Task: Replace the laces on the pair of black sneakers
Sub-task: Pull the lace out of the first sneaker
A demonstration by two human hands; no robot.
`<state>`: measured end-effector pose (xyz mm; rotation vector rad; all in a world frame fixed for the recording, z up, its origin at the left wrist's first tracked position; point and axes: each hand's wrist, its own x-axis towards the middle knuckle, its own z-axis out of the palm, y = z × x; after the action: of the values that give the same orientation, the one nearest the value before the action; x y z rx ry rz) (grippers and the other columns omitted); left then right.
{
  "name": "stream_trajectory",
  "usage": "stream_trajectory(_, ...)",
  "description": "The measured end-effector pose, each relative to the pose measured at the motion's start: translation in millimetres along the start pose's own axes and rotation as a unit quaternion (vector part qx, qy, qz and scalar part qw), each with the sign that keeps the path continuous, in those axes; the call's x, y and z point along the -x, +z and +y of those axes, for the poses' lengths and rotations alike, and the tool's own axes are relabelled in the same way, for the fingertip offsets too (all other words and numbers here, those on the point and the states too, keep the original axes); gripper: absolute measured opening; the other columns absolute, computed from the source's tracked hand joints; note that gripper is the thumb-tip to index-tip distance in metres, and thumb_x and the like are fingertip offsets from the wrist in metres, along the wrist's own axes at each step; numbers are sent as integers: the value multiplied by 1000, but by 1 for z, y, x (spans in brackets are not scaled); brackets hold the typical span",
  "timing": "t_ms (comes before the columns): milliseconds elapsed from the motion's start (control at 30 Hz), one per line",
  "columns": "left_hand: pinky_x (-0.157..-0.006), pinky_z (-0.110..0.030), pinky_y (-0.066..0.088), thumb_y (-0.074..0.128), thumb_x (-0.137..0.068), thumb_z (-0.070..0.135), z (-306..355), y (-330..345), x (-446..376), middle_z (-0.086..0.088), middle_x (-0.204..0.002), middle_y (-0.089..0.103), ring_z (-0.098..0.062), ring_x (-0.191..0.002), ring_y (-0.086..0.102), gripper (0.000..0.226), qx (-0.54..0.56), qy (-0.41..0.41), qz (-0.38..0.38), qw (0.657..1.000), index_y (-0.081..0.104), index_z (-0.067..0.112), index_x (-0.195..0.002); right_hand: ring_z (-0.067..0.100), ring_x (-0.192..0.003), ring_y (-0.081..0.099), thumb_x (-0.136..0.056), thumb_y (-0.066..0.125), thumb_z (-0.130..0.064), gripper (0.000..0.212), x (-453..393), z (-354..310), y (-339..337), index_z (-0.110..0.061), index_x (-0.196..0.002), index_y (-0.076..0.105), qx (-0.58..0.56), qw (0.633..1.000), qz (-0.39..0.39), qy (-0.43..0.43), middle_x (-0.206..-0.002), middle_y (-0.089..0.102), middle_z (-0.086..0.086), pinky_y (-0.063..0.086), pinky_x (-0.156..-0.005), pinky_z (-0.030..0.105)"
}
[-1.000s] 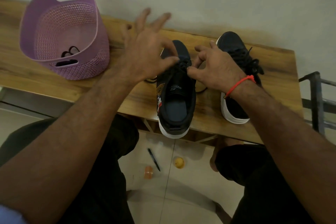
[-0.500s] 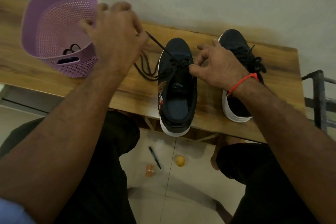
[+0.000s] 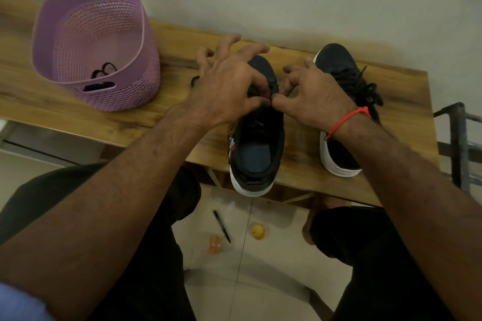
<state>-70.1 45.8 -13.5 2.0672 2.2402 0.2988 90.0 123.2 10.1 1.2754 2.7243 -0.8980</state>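
Two black sneakers stood side by side on the wooden bench, toes toward the wall: the left sneaker under my hands, the right sneaker just beside it, already laced with a tied black lace. Over the left sneaker's eyelets my left hand pinched the lace between thumb and forefinger, the other three fingers spread above the toe. My right hand pinched the same lace at thumb and fingertip, touching the left thumb. A loop of lace showed on the bench left of my left hand. Half a second before, my left hand had been up near the basket, drawing the lace out taut; now it was back at the shoe. One purple basket sat well to the left, dark laces inside. On the floor lay one pen and two small round things.
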Motion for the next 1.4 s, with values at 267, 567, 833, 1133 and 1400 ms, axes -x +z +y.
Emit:
stream_trajectory(267, -104, -56, 27, 64, -87, 50, -41, -21, 2, 10, -149, 49, -27, -140, 35, 27, -48, -237, 181, 953, 73, 32, -105, 25, -153, 8, -89, 69, -29, 18, 1, 2, 0, -24, -73, 63, -4, 1000, 7, 8, -157, 40, 1, 10, -122, 45)
stream_trajectory(567, -113, -60, 18, 68, -69, 78, -19, -19, 0, 6, -159, 34, -30, -149, 15, 49, 59, -155, -120, 979, 68, 35, -92, 28, -138, 37, -88, 67, -23, 30, -2, 7, 13, -19, -117, 61, -30, 996, 58, -60, -122, 52, -3, 30, -116, 48)
stream_trajectory(833, -109, -58, 16, 74, -78, 58, -21, -28, 0, 16, -162, 28, -27, -151, 12, 19, 47, -163, -148, 974, 70, 44, -91, 34, -153, 1, -91, 56, -18, 32, -8, 8, 30, -28, -119, 66, 92, 989, 72, -88, -164, 20, 4, 6, -121, 54)
stream_trajectory(1133, -114, -72, -3, 72, -87, 47, -16, -32, -2, 19, -166, 17, -27, -155, -9, 22, 46, -110, -182, 976, 61, 49, -69, 35, -152, 7, -92, 65, -37, 23, -11, 7, 42, -22, -110, 67, 146, 978, 102, -112, -162, 25, 3, 14, -120, 58)
stream_trajectory(1400, -114, -74, -6, 73, -86, 48, -17, -37, 0, 17, -166, 17, -29, -156, -8, 13, 64, -129, -198, 969, 66, 45, -74, 26, -113, 53, -75, 59, -37, 19, -23, 19, 14, -18, -76, 61, -32, 975, 216, -38, -109, 62, 6, 37, -97, 30)
